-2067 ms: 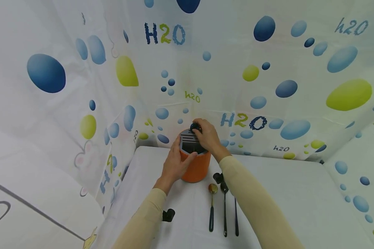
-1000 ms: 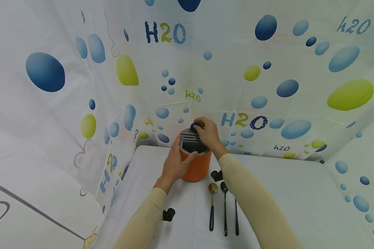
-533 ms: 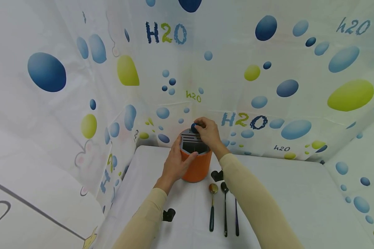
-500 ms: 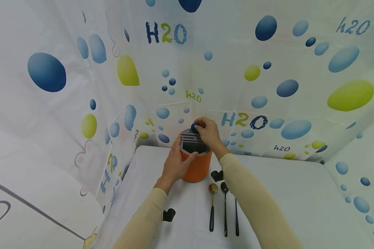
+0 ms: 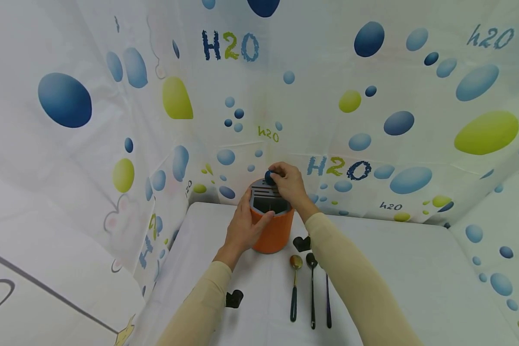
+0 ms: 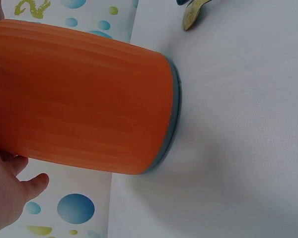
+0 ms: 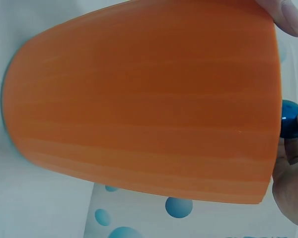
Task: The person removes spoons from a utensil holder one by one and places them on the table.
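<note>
An orange utensil holder (image 5: 274,235) with a grey slotted top insert (image 5: 265,192) stands upright at the back of the white table. My left hand (image 5: 245,226) grips it round the upper left side, thumb across the near rim. My right hand (image 5: 289,182) is at the back of the top, where thumb and fingers pinch the shiny blue rounded head of what looks like a spoon (image 5: 269,177). In the right wrist view this blue head (image 7: 291,119) shows just past the rim; whatever lies below it is hidden by the holder.
A gold spoon (image 5: 296,262) with a dark handle, a black spoon (image 5: 312,262) and a thin dark purplish handle (image 5: 328,302) lie in front of the holder, partly under the right sleeve. Black heart-shaped pieces (image 5: 302,244) lie on the table. Patterned white sheets form the walls behind.
Over the past two seconds the right hand has moved slightly and its fingers have shifted on the blue spoon, so more of its head shows. The left hand and the holder stay put.
</note>
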A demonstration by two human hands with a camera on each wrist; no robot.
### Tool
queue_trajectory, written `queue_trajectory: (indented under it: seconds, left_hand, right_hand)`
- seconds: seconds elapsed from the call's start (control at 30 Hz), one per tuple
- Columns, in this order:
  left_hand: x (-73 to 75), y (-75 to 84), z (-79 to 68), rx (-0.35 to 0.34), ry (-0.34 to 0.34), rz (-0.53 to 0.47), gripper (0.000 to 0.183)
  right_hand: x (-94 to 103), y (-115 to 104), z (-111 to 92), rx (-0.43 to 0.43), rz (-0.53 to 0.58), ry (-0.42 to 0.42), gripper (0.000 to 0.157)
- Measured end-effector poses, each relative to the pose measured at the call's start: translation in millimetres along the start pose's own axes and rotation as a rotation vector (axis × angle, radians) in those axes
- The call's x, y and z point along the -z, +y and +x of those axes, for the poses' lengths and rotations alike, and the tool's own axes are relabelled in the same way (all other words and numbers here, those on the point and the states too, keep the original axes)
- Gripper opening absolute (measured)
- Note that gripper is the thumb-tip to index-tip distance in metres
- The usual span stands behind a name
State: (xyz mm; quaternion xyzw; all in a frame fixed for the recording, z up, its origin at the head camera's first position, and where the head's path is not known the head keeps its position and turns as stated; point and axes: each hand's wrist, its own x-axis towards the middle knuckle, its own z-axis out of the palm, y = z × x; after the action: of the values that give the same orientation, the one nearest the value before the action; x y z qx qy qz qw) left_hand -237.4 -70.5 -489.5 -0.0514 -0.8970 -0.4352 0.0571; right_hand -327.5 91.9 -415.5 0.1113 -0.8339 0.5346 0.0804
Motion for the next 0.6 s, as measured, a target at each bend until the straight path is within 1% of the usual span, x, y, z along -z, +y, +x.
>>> queue_trajectory:
  seconds: [0.17,0.37,0.6]
  left_hand:
    - [0.3,1.1,0.1,0.0,0.009,-0.012,0.1]
    - [-0.2,0.8,0.5,0.002,0.008,-0.015,0.099]
    - [-0.7,0.3,1.4,-0.01,0.011,-0.014,0.1]
  right_hand:
    - [1.6,-4,0,0.025,0.025,-0.003,0.019]
    - [3.6,-7,-1,0.02,0.041,-0.018,0.021]
    - [6.2,-12,-1,0.041,0.012,-0.008,0.021]
